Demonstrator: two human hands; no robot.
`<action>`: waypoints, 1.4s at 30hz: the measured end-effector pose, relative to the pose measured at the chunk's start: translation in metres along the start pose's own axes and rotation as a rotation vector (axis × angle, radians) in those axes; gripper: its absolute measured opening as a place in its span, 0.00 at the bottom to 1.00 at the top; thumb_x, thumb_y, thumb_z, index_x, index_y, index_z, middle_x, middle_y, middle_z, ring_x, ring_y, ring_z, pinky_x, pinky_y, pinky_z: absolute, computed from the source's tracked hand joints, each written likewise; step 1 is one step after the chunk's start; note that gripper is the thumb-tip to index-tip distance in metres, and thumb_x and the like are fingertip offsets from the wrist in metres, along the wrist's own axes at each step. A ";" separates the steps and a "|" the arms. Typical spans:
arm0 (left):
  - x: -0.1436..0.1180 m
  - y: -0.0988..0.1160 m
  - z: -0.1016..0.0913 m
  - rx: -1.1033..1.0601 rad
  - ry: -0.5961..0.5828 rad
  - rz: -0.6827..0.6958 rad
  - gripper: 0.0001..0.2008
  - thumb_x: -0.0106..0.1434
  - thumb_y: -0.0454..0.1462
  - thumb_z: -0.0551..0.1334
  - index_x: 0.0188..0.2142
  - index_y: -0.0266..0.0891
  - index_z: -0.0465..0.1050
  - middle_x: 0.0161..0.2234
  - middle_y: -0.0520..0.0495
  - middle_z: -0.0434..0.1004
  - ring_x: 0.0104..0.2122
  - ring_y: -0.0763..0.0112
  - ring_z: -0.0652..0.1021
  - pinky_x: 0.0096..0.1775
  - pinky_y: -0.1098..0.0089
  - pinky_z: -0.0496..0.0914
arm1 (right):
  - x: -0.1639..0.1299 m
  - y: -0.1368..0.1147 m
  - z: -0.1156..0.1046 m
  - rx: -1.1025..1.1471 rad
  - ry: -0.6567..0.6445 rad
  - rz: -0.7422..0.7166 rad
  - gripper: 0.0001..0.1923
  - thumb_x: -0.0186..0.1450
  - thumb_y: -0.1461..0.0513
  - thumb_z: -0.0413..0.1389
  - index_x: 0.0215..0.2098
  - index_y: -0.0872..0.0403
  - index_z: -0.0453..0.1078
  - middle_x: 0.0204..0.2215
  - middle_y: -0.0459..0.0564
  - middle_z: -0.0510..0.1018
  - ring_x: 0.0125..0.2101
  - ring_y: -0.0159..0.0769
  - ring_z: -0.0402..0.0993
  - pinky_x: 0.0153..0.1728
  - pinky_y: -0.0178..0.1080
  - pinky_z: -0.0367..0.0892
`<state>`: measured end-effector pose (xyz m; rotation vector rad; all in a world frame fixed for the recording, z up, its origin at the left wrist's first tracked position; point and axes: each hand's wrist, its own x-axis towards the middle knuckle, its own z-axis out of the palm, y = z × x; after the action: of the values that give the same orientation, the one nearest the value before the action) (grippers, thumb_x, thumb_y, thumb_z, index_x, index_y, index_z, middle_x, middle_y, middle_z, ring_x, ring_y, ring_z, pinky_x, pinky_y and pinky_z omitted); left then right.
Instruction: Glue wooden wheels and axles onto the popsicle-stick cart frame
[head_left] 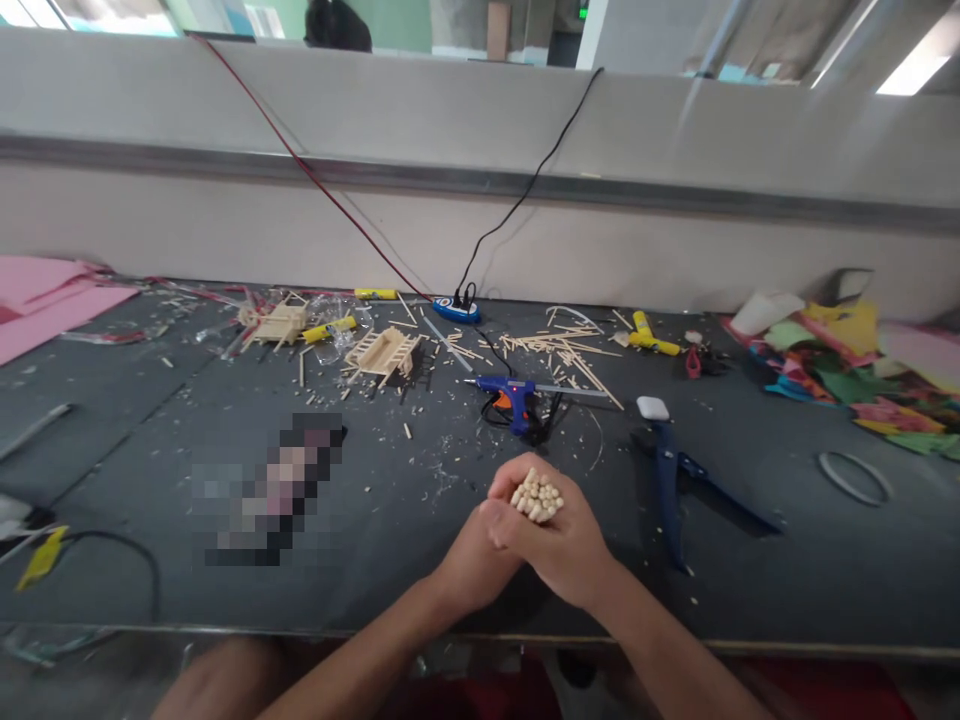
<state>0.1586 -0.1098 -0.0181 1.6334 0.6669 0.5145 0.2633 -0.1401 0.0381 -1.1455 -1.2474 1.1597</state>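
A bundle of thin wooden sticks [537, 497] points its cut ends up toward me, just above the front part of the table. My right hand [577, 545] is closed around it, the thumb laid across the near side. Against it from the left presses my left hand [474, 562], closed too, with most of its fingers hidden and the lower sticks out of sight between the palms. Beyond the hands lies a blue glue gun [517, 392] with a glue stick in its back. To the right rests a blue-handled cutter [671, 480].
Two small stick-built models [384, 352] stand at the back left. Loose sticks [559, 345] lie scattered behind the glue gun, near a blue power strip [456, 308]. Coloured paper scraps [855, 370] pile up at right. A pixelated object [289, 485] lies at left.
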 end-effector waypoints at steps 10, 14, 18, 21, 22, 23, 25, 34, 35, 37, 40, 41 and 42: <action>-0.002 -0.016 0.002 -0.004 0.095 -0.003 0.09 0.57 0.43 0.55 0.31 0.42 0.68 0.33 0.45 0.73 0.36 0.59 0.73 0.37 0.63 0.70 | 0.000 0.014 0.023 0.033 0.207 -0.033 0.12 0.55 0.59 0.57 0.19 0.52 0.60 0.12 0.38 0.59 0.15 0.26 0.53 0.17 0.32 0.52; 0.000 -0.021 0.003 0.002 0.143 -0.002 0.08 0.57 0.42 0.55 0.33 0.43 0.67 0.33 0.44 0.71 0.36 0.59 0.72 0.39 0.61 0.69 | 0.000 0.026 0.027 0.048 0.246 0.003 0.13 0.56 0.59 0.56 0.19 0.53 0.58 0.12 0.38 0.59 0.15 0.25 0.54 0.18 0.32 0.52; -0.004 -0.022 0.010 0.004 0.214 0.028 0.07 0.58 0.40 0.55 0.35 0.41 0.65 0.35 0.43 0.70 0.37 0.59 0.72 0.39 0.62 0.69 | -0.005 0.031 0.027 0.009 0.220 -0.005 0.14 0.56 0.59 0.56 0.18 0.53 0.59 0.13 0.40 0.61 0.16 0.26 0.57 0.19 0.32 0.54; -0.010 -0.017 0.015 -0.008 0.298 0.062 0.09 0.59 0.38 0.54 0.38 0.39 0.66 0.36 0.43 0.71 0.38 0.60 0.72 0.41 0.63 0.68 | -0.009 0.027 0.027 -0.058 0.178 -0.003 0.14 0.56 0.58 0.56 0.17 0.54 0.60 0.15 0.40 0.62 0.18 0.27 0.59 0.21 0.33 0.56; -0.012 -0.015 0.017 -0.016 0.329 0.086 0.10 0.59 0.38 0.54 0.40 0.38 0.66 0.38 0.43 0.71 0.39 0.61 0.72 0.42 0.64 0.68 | -0.009 0.025 0.028 -0.073 0.166 0.003 0.14 0.56 0.58 0.57 0.17 0.54 0.60 0.15 0.41 0.63 0.18 0.27 0.60 0.21 0.33 0.57; -0.015 -0.013 0.019 -0.025 0.356 0.116 0.12 0.59 0.37 0.55 0.42 0.37 0.66 0.39 0.42 0.72 0.40 0.62 0.72 0.44 0.64 0.67 | -0.010 0.022 0.029 -0.080 0.156 0.007 0.14 0.56 0.58 0.57 0.18 0.55 0.61 0.16 0.41 0.65 0.19 0.28 0.62 0.22 0.33 0.58; -0.021 -0.011 0.024 -0.038 0.365 0.170 0.14 0.58 0.34 0.55 0.45 0.36 0.66 0.42 0.43 0.72 0.43 0.62 0.71 0.47 0.63 0.66 | -0.011 0.016 0.031 -0.057 0.153 0.007 0.11 0.56 0.57 0.57 0.22 0.55 0.64 0.18 0.42 0.68 0.21 0.30 0.66 0.23 0.33 0.61; -0.028 -0.012 0.018 0.059 0.390 0.189 0.10 0.59 0.34 0.54 0.39 0.34 0.70 0.35 0.46 0.75 0.39 0.64 0.73 0.41 0.68 0.68 | -0.020 -0.013 0.033 0.032 0.090 -0.215 0.11 0.56 0.61 0.59 0.38 0.49 0.67 0.25 0.42 0.74 0.26 0.31 0.71 0.30 0.35 0.66; -0.028 -0.013 0.014 0.085 0.417 0.166 0.09 0.59 0.33 0.53 0.36 0.34 0.70 0.33 0.46 0.75 0.37 0.64 0.73 0.40 0.68 0.68 | -0.020 -0.013 0.033 0.014 0.072 -0.209 0.09 0.57 0.61 0.59 0.36 0.49 0.68 0.24 0.42 0.74 0.25 0.30 0.71 0.29 0.35 0.66; -0.027 -0.017 0.009 0.118 0.434 0.121 0.09 0.58 0.33 0.53 0.33 0.34 0.70 0.29 0.47 0.74 0.35 0.64 0.73 0.37 0.69 0.69 | -0.020 -0.008 0.033 -0.005 0.044 -0.200 0.06 0.57 0.60 0.58 0.35 0.50 0.69 0.24 0.42 0.74 0.25 0.30 0.71 0.29 0.34 0.65; -0.027 -0.022 0.005 0.138 0.392 0.111 0.08 0.58 0.33 0.52 0.31 0.34 0.70 0.28 0.47 0.74 0.33 0.65 0.73 0.36 0.70 0.69 | -0.018 0.000 0.031 -0.002 0.046 -0.203 0.06 0.58 0.60 0.58 0.34 0.50 0.70 0.25 0.43 0.74 0.25 0.29 0.70 0.29 0.34 0.64; -0.026 -0.023 0.005 0.133 0.369 0.121 0.09 0.59 0.33 0.52 0.31 0.35 0.70 0.29 0.47 0.75 0.33 0.66 0.73 0.36 0.70 0.69 | -0.017 0.002 0.030 0.006 0.045 -0.199 0.05 0.58 0.60 0.58 0.33 0.50 0.70 0.24 0.43 0.73 0.24 0.29 0.69 0.28 0.33 0.64; -0.026 -0.025 0.005 0.125 0.348 0.130 0.09 0.59 0.33 0.52 0.31 0.35 0.70 0.30 0.47 0.75 0.33 0.66 0.73 0.36 0.70 0.69 | -0.016 0.004 0.029 0.017 0.041 -0.194 0.05 0.58 0.60 0.58 0.32 0.51 0.70 0.24 0.43 0.73 0.24 0.29 0.69 0.27 0.33 0.64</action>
<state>0.1398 -0.1287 -0.0423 1.7289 0.8662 0.8799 0.2343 -0.1562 0.0325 -1.0063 -1.2841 0.9953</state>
